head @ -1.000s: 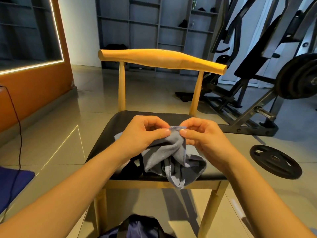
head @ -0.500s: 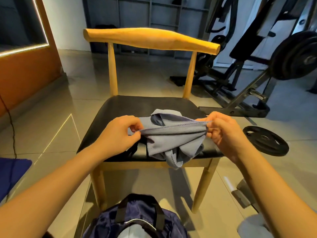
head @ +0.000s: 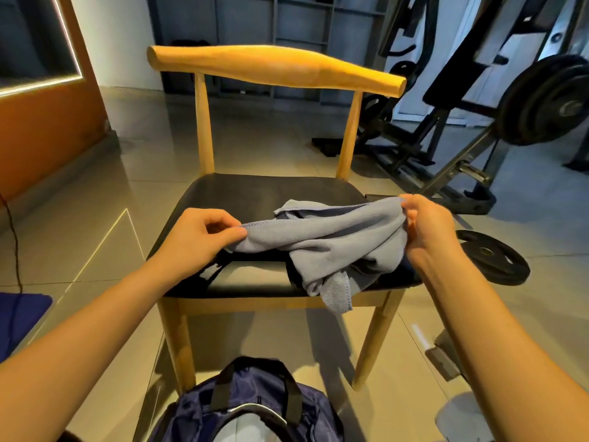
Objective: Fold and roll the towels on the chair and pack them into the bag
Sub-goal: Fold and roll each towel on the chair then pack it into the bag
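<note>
A grey towel (head: 331, 240) is stretched in a twisted band above the black seat of a wooden chair (head: 255, 193). My left hand (head: 197, 237) pinches its left corner. My right hand (head: 427, 228) pinches the right corner, slightly higher. The towel's loose middle sags and hangs over the seat's front edge. Something dark lies on the seat under the towel; I cannot tell what it is. A navy bag (head: 255, 406) with black handles stands open on the floor right below me, in front of the chair.
A black weight plate (head: 490, 256) lies on the tiled floor right of the chair. A weight machine (head: 541, 100) with loaded plates fills the right background. An orange wall panel (head: 47, 106) stands left, and a blue mat (head: 19, 320) lies at the left edge.
My hands have drawn apart along the towel's edge, from close together to the two corners, stretching the bunched towel out across the seat. The view tilted down, showing the bag.
</note>
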